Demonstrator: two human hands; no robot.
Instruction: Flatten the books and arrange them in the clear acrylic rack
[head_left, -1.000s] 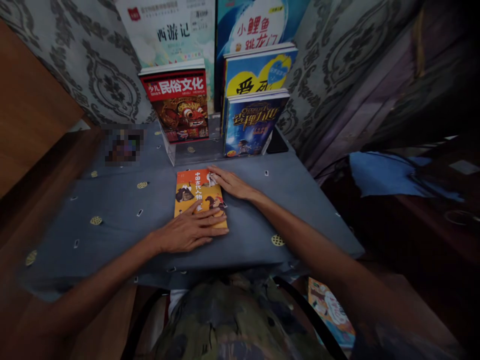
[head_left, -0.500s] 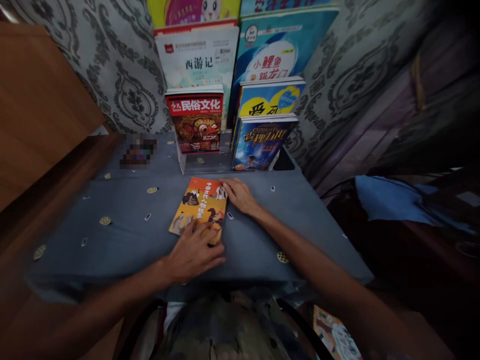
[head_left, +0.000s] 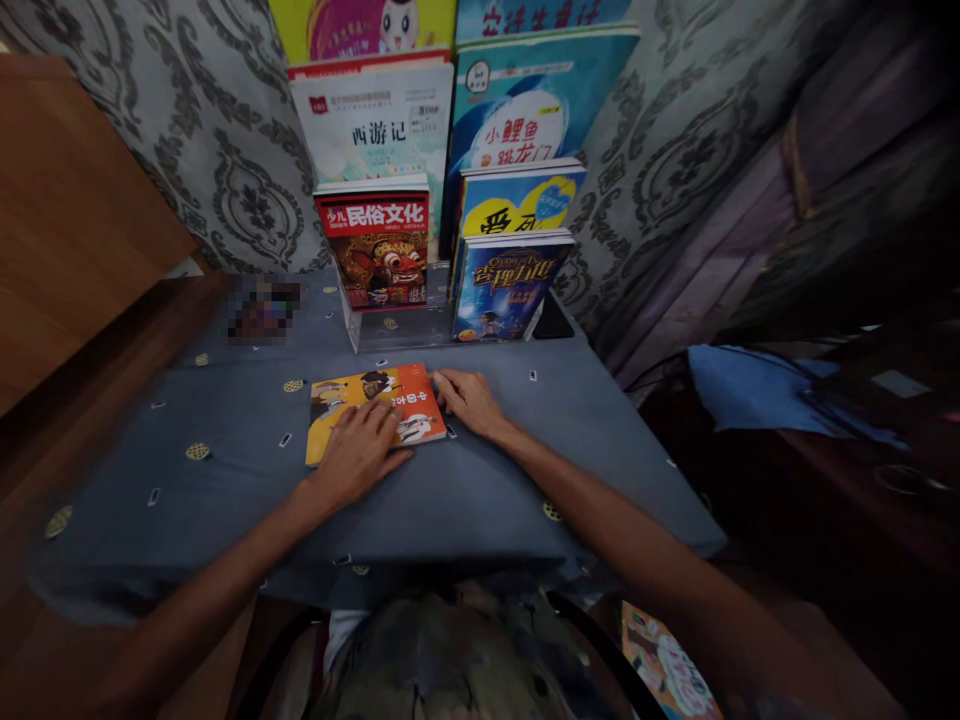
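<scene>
Orange book (head_left: 375, 408) lies flat on the grey cloth (head_left: 225, 480), w/ its long side running left-right, just in front of the clear stand (head_left: 390, 328). Cover faces up; figures and some characters show on it.

L hand (head_left: 358, 452) rests palm-down on the book's near half, fingers spread flat and pointing away from the person, covering the middle of the cover. Not gripping, just pressing on top. R hand (head_left: 466, 400) sits at the book's right short edge, fingertips touching the far right corner, palm on the cloth beside it. Fingers loosely curled and close together; can't tell if any are hooked under the edge.

Behind the book, the stand holds rows of upright books facing the person. Front row: red book (head_left: 379, 250) w/ a mask face, left of centre; blue book (head_left: 506, 285) w/ gold lettering, right of it. Behind the blue one, a yellow-blue book (head_left: 521, 195). Higher still: white book (head_left: 375, 120) behind the red one, pale blue book (head_left: 540, 95) right of that. Top edge shows two more covers, cut off.

Left of the book, far back on the cloth, a blurred-out patch (head_left: 264, 308); can't tell what it is. Cloth carries small gold round marks and tiny white ones. Patterned grey wall (head_left: 225, 150) behind the stand. Right of the book, well apart and lower than the tabletop, a blue sheet (head_left: 750, 385) in dim light. Near the person's right leg, a coloured book (head_left: 667, 670) on the floor.
</scene>
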